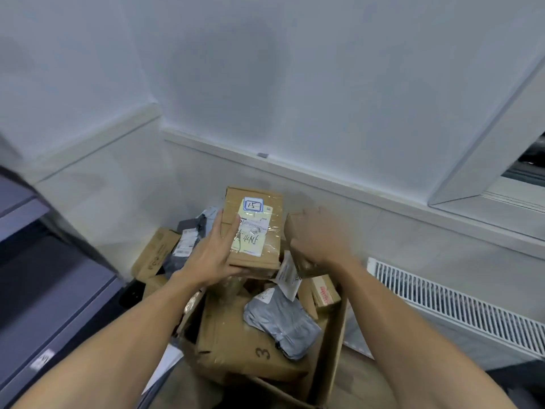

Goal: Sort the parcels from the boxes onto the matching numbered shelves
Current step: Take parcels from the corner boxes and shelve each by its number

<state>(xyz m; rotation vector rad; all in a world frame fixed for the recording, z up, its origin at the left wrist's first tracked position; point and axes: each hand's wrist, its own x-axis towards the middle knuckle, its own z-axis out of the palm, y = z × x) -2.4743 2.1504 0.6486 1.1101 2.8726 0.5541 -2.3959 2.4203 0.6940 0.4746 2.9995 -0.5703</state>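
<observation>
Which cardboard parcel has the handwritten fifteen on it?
The upright parcel in the left hand; the smaller parcel in the right hand shows no number, the flat carton below a 3.

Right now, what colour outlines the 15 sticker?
Blue, around the white sticker; the head view shows it best.

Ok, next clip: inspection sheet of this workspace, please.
Surface: floor, a strip showing beside the carton; no table seen.
Job's things: parcel marked 15; small brown parcel; open carton holding a grey mailer bag and a box marked 3.
Clutter: more parcels heaped left of the carton.
Grips: left hand holds the parcel marked 15; right hand grips the small brown parcel.
Cables: nothing seen.
Surroundings: grey shelves left, radiator grille right, white wall.
</observation>
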